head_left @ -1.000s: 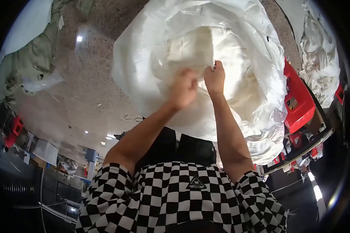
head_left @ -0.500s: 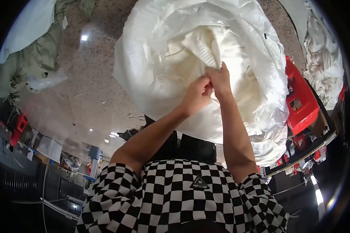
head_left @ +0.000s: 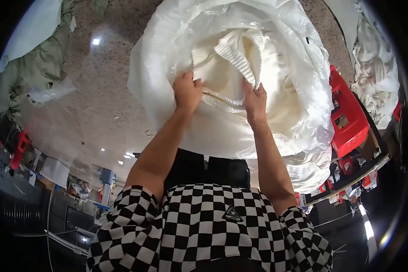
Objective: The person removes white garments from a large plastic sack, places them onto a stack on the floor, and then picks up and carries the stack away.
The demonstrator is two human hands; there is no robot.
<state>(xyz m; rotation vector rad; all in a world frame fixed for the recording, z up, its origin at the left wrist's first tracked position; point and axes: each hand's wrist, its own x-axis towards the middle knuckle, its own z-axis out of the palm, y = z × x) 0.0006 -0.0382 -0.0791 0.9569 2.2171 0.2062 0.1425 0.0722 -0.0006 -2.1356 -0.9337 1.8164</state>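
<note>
Matt ribbed cloth (head_left: 234, 59), glossy plastic bag (head_left: 161, 63)

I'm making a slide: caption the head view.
Left hand and right hand grip cream ribbed fabric, surrounded by white plastic.

The person wears a loose, short-sleeved shirt (head_left: 199, 226) in a black-and-white checkerboard, its squares bent out of line where the cloth folds. The left sleeve (head_left: 131, 206) and right sleeve (head_left: 297, 224) carry the same checks. On the chest sits a dark triangular badge (head_left: 232, 214) with a paler outline, its details too small to read. Black legwear (head_left: 229, 172) shows past the hem. The left hand (head_left: 187, 92) and right hand (head_left: 255, 102) are bare.
</note>
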